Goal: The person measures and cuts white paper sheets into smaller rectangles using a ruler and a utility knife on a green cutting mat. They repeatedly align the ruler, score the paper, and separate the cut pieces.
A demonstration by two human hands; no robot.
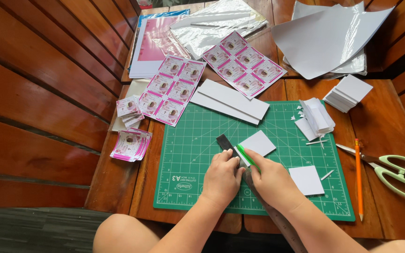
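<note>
My left hand (222,178) presses down on a dark metal ruler (224,142) that lies slantwise on a green cutting mat (188,140). My right hand (272,182) grips a green-handled craft knife (247,156) against the ruler's edge. Right beside the blade lies a small white card square (258,142), partly under the ruler. Another white square (306,180) rests on the mat to the right of my right hand.
Long white card strips (230,101) and a pile of cut white pieces (317,117) sit on the mat's far side. Pink printed sticker sheets (243,64) and small stacks (131,144) lie at the left. Green-handled scissors (394,172), an orange pencil (358,180) and white sheets (326,37) are right.
</note>
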